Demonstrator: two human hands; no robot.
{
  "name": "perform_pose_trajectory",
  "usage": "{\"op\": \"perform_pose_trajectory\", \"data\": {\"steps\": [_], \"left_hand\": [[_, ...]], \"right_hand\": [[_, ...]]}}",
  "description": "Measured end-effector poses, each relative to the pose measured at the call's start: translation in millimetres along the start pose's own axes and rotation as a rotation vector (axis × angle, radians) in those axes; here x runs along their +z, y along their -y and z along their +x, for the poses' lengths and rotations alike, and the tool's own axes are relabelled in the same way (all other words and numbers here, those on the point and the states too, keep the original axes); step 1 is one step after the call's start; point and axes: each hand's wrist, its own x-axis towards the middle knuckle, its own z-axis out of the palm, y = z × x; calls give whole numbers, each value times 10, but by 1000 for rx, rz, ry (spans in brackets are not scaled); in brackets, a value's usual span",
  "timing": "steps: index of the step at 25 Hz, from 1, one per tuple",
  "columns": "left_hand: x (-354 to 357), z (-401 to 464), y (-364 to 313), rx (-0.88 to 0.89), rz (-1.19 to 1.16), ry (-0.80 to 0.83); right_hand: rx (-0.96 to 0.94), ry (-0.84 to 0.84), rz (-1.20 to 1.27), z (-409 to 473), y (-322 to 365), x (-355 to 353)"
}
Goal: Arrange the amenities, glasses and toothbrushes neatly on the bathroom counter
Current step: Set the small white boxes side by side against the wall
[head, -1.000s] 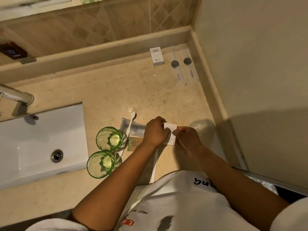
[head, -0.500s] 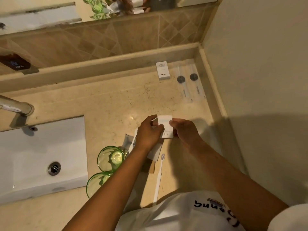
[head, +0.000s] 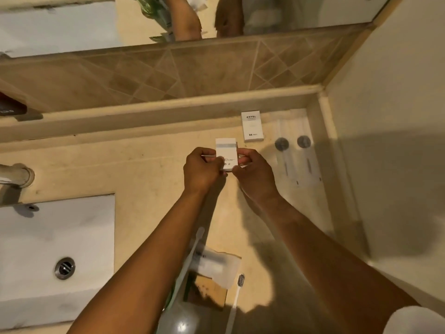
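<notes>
Both hands hold a small white amenity box (head: 225, 153) just above the beige counter (head: 144, 169). My left hand (head: 202, 169) pinches its left edge and my right hand (head: 252, 174) its right edge. A second white box marked HOTEL (head: 252, 126) lies flat against the back ledge, just right of the held one. Two clear sachets with dark round caps (head: 295, 153) lie side by side near the right wall. Near my body lie a white toothbrush (head: 237, 297), another toothbrush (head: 192, 256), a white wrapper (head: 221, 266) and a brown packet (head: 207, 292). The green glasses are hidden under my left arm.
A white sink basin (head: 48, 249) with a metal drain (head: 64, 268) fills the lower left, and a tap spout (head: 16, 175) reaches over it. A tiled backsplash and a mirror (head: 289, 13) stand behind the counter. A plain wall (head: 385, 116) closes the right side.
Both hands have carried the white box away from my body toward the back ledge, close to the HOTEL box. The view has tilted up, and the green glasses have dropped behind my arm.
</notes>
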Motion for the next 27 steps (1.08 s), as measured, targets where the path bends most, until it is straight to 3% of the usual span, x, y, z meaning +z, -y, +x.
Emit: {"op": "perform_pose_trajectory", "data": {"steps": [2, 8, 11, 14, 21, 24, 27], "left_hand": [[45, 108, -11, 80, 141, -9], [176, 194, 13, 296, 371, -6], [212, 243, 78, 299, 485, -17], [194, 205, 96, 309, 454, -12], [-31, 312, 302, 913, 798, 105], [41, 396, 330, 961, 807, 119], [109, 437, 293, 881, 748, 109]], "right_hand": [[-23, -34, -102, 103, -18, 30], [-47, -54, -74, 252, -70, 63], [-38, -47, -107, 286, -120, 66], [-58, -75, -133, 267, -161, 2], [-270, -254, -230, 556, -179, -332], [-278, -230, -357, 768, -85, -360], [-216, -173, -432, 892, -4, -350]]}}
